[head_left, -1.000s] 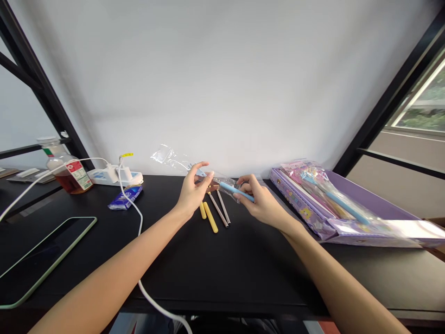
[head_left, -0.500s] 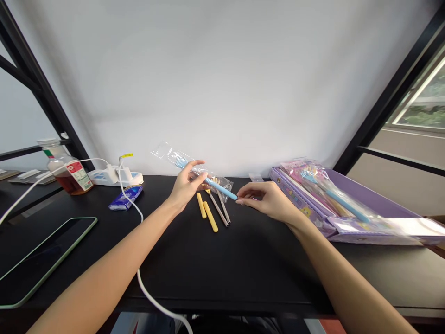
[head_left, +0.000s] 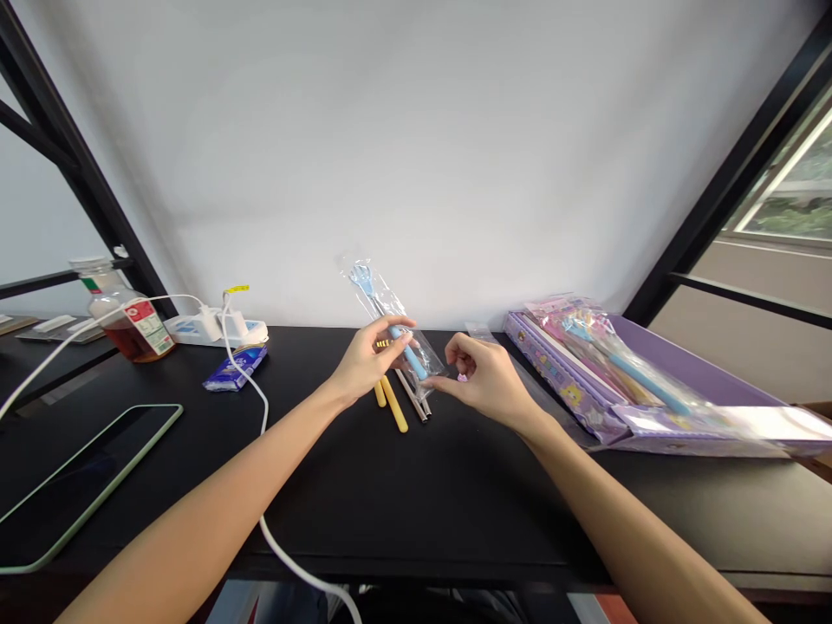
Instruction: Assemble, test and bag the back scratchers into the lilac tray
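My left hand (head_left: 370, 360) is closed around a blue back scratcher (head_left: 414, 362) in a clear plastic wrapper (head_left: 393, 303). Its claw-shaped head points up and away to the left, and the handle end slants down to the right. My right hand (head_left: 484, 377) is at that lower end, thumb stretched to the wrapper and the other fingers curled. A small pink thing (head_left: 462, 377) shows between them; I cannot make out what it is. Beneath my left hand lie yellow handles (head_left: 393, 406) and metal rods (head_left: 412, 399), their far ends hidden.
On the right, a purple box (head_left: 559, 368) holds wrapped items, including another blue back scratcher (head_left: 650, 381). To the left are a phone (head_left: 84, 485), a blue packet (head_left: 235, 368), a power strip (head_left: 253, 334) and a bottle (head_left: 133, 321). A white cable (head_left: 266, 529) crosses the table.
The back scratcher has swung steeper, its head moving right and up and its handle end leftward. My left hand moved right and lower; my right thumb now reaches toward the handle end.
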Tool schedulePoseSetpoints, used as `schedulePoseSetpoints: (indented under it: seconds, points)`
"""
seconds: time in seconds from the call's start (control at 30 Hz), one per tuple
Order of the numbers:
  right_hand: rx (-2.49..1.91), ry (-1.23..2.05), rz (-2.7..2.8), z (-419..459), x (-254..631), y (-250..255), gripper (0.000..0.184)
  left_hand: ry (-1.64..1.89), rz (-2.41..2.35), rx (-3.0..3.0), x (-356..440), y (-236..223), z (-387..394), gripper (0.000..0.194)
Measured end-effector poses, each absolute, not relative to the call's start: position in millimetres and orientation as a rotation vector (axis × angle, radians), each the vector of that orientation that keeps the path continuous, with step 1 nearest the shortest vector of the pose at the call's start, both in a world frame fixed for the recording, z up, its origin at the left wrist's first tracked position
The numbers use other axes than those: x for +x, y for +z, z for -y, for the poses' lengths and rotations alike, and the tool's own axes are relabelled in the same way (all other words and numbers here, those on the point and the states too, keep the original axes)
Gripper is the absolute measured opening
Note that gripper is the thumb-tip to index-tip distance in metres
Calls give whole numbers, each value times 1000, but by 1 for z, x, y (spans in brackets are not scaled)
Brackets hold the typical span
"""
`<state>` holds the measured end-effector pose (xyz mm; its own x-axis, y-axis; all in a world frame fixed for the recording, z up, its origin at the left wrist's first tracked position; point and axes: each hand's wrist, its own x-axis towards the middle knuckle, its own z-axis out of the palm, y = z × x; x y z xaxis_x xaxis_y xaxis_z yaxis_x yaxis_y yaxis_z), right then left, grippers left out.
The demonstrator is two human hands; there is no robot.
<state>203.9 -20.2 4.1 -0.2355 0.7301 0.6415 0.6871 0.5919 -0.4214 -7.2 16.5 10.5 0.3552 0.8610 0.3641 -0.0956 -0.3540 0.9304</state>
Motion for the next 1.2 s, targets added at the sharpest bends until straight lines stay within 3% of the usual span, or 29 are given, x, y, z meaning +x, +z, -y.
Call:
schedulePoseSetpoints:
  seconds: [0.2,0.47,0.6,0.7,0.83,0.97,1.13,1.2]
  points:
    - [-1174,523,1767,24,192,4,50,1361,-758,1473,-3,12,-14,41]
    - [-1192,666,1720,25,195,8,63,1444,-767,1525,3,8,-12,38]
    - [-1109,839,1643,22,204,10,56,1486,-795,1453,-1,12,-14,40]
    - [-951,737,1826,23,213,14,51,1430,-797,1377,-5,15,-15,44]
    - [-839,541,1977,25,217,19,11,1269,-768,1341,-7,15,-13,49]
    - [-902,621,1873,26,211,21,25,1112,-654,1463,-2,11,-6,53]
    - [-1072,1072,1717,24,212,21,47,1033,-636,1594,4,11,1,47]
    - [-1106,1197,1769,22,219,22,41,1033,-661,1621,2,10,-3,47]
